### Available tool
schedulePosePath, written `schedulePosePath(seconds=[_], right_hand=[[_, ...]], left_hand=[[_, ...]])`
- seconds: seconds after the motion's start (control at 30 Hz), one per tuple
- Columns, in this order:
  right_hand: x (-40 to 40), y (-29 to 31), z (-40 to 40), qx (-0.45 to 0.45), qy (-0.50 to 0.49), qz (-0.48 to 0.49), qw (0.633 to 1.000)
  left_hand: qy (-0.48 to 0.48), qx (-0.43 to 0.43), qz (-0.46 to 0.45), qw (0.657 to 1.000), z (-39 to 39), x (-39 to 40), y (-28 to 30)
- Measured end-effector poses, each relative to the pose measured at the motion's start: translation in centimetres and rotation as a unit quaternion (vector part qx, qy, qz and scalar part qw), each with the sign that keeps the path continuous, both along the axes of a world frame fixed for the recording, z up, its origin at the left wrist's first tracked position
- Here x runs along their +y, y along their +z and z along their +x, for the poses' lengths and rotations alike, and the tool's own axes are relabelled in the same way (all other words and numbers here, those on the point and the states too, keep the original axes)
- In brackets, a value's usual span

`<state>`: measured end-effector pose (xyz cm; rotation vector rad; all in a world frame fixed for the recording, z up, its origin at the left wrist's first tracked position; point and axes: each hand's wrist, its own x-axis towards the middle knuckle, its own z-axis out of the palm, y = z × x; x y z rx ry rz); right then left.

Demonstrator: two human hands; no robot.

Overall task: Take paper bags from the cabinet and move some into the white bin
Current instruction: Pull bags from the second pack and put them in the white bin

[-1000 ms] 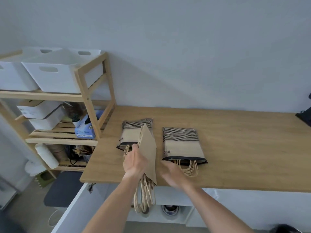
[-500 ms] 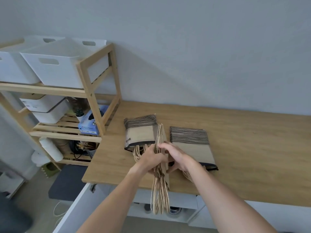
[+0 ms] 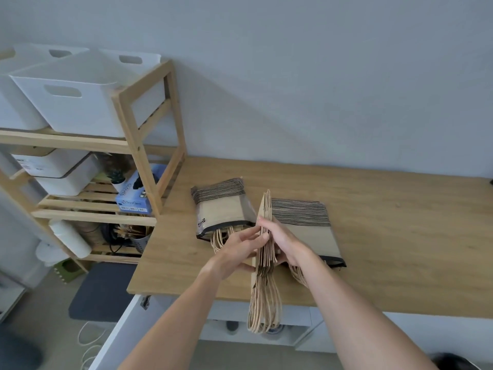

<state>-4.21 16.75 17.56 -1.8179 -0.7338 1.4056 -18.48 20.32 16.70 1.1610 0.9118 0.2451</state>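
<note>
Paper bags (image 3: 266, 236), brown kraft, folded flat and stacked on edge, are held as one upright bundle above the front part of the wooden countertop (image 3: 386, 236). The bundle shows roughly eight to ten layered edges; an exact count cannot be read. Twisted paper cord handles (image 3: 262, 308) hang from its lower end, past the countertop's front edge.

Head view, counts: two further packs of bags lie flat on the countertop. The left pack (image 3: 221, 209) and the right pack (image 3: 306, 225) each sit in a clear wrapper, with a striped band of bag edges at the far end and cord handles spilling out at the near end. The held bundle stands between them. Two white bins (image 3: 69, 108) stand side by side on the top level of the wooden shelf unit (image 3: 138, 145), well apart from the bundle.

Grip: the left hand (image 3: 234, 252) presses the bundle's left face, fingers extended along the paper and thumb underneath. The right hand (image 3: 285, 244) clasps the right face, fingers curled over the edges. Both hands are closed on the bundle, squeezing it between them.
</note>
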Motion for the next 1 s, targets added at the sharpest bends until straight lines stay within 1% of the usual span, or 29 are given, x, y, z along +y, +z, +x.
schedulePosePath(seconds=[0.07, 0.13, 0.23, 0.3, 0.33, 0.47, 0.57, 0.63, 0.73, 0.8, 0.9, 1.0], right_hand=[[-0.4, -0.1, 0.4, 0.009, -0.006, 0.012, 1.0], [-0.6, -0.6, 0.6, 0.026, -0.033, 0.038, 0.998], [-0.7, -1.3, 0.1, 0.019, -0.068, 0.071, 0.995], [-0.6, -1.3, -0.2, 0.002, -0.058, 0.087, 0.995], [-0.7, -1.1, -0.5, -0.001, -0.051, 0.099, 0.994], [-0.7, -0.6, -1.2, -0.01, -0.041, 0.11, 0.993], [-0.9, -0.6, -1.3, -0.016, -0.037, 0.1, 0.994], [-1.2, -0.1, -1.3, -0.021, -0.042, 0.096, 0.994], [-1.3, -0.5, -0.9, -0.022, -0.047, 0.092, 0.994], [-1.4, -0.6, -0.9, -0.004, -0.06, 0.079, 0.995], [-1.5, -0.6, -1.0, 0.009, -0.06, 0.068, 0.996], [-1.6, -0.4, -1.3, 0.011, -0.061, 0.076, 0.995]], left_hand=[[0.018, -0.007, -0.001, 1.0, -0.2, 0.4, -0.4], [0.051, -0.01, 0.009, 0.999, -0.3, 0.6, -0.4], [0.144, -0.029, 0.063, 0.987, 0.0, 0.1, -0.4], [0.162, -0.046, 0.113, 0.979, 0.3, -0.2, 0.0], [0.155, -0.044, 0.132, 0.978, 0.5, -0.3, 0.3], [0.105, 0.012, 0.241, 0.965, 0.8, 0.6, 0.5], [0.083, 0.07, 0.318, 0.942, 0.7, 0.4, 0.6], [0.07, 0.079, 0.354, 0.929, 0.4, 0.0, 0.4], [0.11, 0.075, 0.377, 0.916, 0.0, 0.0, -0.6], [0.107, 0.103, 0.384, 0.911, -0.1, 0.4, -0.8], [0.059, 0.101, 0.344, 0.932, -0.4, 0.2, -0.8], [0.023, 0.086, 0.338, 0.937, -0.3, -0.2, -0.6]])
